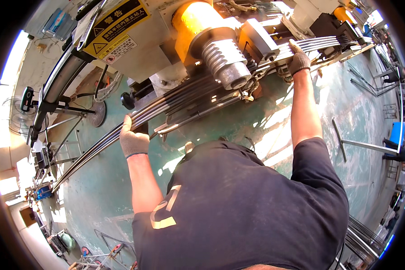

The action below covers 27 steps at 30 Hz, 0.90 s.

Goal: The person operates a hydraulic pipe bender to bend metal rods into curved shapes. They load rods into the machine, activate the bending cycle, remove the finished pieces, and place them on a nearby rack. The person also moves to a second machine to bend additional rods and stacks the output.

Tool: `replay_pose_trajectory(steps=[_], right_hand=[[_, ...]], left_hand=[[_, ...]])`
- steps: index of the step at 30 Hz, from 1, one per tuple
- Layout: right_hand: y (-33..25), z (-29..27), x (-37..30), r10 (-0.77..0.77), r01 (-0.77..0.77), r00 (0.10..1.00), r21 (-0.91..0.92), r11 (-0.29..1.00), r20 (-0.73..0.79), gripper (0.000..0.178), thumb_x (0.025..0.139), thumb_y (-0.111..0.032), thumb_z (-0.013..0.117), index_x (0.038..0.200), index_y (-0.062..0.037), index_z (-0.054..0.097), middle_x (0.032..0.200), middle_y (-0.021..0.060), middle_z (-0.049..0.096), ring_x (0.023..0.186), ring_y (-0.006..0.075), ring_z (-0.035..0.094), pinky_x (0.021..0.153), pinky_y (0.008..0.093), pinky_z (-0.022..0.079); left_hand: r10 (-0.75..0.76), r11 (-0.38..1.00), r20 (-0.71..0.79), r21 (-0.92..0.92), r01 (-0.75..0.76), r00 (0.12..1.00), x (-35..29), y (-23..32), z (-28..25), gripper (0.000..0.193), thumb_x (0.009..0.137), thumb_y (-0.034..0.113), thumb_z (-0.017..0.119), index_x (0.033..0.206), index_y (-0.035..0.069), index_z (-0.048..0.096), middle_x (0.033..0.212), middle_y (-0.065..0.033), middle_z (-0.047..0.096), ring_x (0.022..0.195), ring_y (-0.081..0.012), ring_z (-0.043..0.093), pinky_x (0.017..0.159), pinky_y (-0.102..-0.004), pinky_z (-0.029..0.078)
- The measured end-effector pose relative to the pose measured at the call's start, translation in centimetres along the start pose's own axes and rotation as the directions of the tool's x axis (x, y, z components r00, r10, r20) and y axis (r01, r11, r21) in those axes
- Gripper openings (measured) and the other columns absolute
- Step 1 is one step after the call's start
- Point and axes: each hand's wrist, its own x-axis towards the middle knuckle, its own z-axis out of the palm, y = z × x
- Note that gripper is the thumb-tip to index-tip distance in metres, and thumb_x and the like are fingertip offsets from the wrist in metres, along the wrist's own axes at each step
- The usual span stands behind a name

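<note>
Several long, thin metal tubes (166, 96) run side by side across the machine, from the lower left to the upper right. My left hand (135, 140), in a grey-brown work glove with bare fingertips, closes round the tubes left of the machine head. Its thumb lies on top, and the other fingers are mostly hidden beneath. Further right, my right hand (299, 61), gloved the same way, grips the tubes past the grey block. Between my hands, the grooved metal roller (226, 63) on the yellow machine head (191, 27) sits over the tubes.
A grey machine housing (139, 49) with a yellow warning label stands at the upper left. Beside it are a black curved arm (54, 90) and a standing fan (20, 114). A threaded rod (202, 113) lies along the machine's near side. Metal frames (369, 146) stand on the right.
</note>
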Motion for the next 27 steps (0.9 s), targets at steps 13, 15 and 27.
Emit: replay_pose_trajectory(steps=[13, 15, 27], right_hand=[[-3.8, -5.2, 7.6, 0.009, -0.006, 0.999, 0.086, 0.996, -0.033, 0.01, 0.092, -0.014, 0.079, 0.094, -0.008, 0.072, 0.086, 0.0025, 0.073, 0.075, 0.0159, 0.07, 0.061, 0.0279, 0.058], [-4.0, -6.1, 9.8, 0.054, -0.051, 0.998, 0.101, 0.994, -0.035, 0.01, 0.092, -0.015, 0.079, 0.096, -0.0084, 0.073, 0.091, 0.0034, 0.075, 0.08, 0.017, 0.072, 0.069, 0.0294, 0.06], [-2.1, -11.3, 14.6, 0.08, -0.01, 0.951, 0.229, 0.973, -0.297, 0.032, 0.095, -0.036, 0.075, 0.107, -0.0079, 0.069, 0.1, 0.0064, 0.074, 0.086, 0.0209, 0.071, 0.079, 0.0351, 0.059]], left_hand=[[-0.086, 0.847, 0.224, -0.496, 0.19, 0.971, -4.5, -1.9, -3.8, 0.039, 0.102, 0.033, 0.066, 0.126, 0.003, 0.06, 0.124, -0.0099, 0.066, 0.11, -0.0289, 0.062, 0.098, -0.046, 0.049], [-0.099, 0.854, 0.172, -0.491, 0.172, 0.98, -5.4, -2.3, -4.6, 0.037, 0.1, 0.032, 0.069, 0.121, 0.003, 0.059, 0.119, -0.0113, 0.063, 0.104, -0.0308, 0.061, 0.094, -0.0455, 0.051], [-0.219, 0.866, 0.088, -0.442, 0.235, 0.972, -8.1, -3.3, -11.8, 0.017, 0.103, 0.024, 0.057, 0.103, 0.007, 0.06, 0.104, -0.0081, 0.063, 0.1, -0.0255, 0.062, 0.092, -0.0383, 0.054]])
